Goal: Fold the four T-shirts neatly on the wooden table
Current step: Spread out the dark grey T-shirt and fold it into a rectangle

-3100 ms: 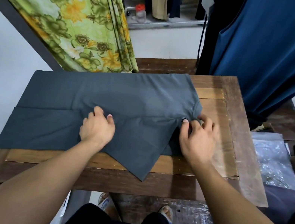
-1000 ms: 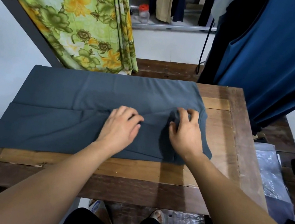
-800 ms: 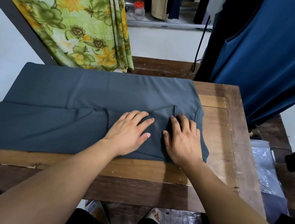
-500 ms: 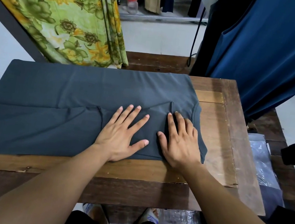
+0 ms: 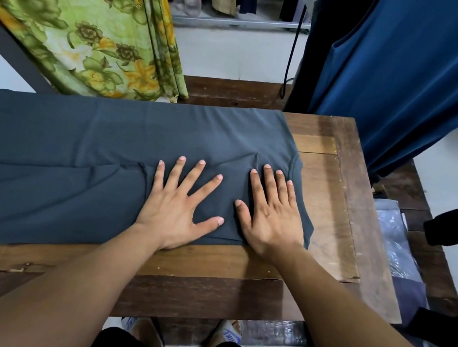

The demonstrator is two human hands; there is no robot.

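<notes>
Pressing the grey T-shirt onto the worktop, left grip and right grip lie flat, fingers spread apart.

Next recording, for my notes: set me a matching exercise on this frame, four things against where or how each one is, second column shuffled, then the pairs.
Things:
1. left hand
2. right hand
3. jar
4. blue garment

Places or states:
A. hangs past the wooden table's far right corner
B. red lid, far in the background
C. flat on the grey T-shirt, fingers spread wide
D. flat on the T-shirt beside its neckline, fingers close together

Pairs: 1-C, 2-D, 3-B, 4-A
</notes>
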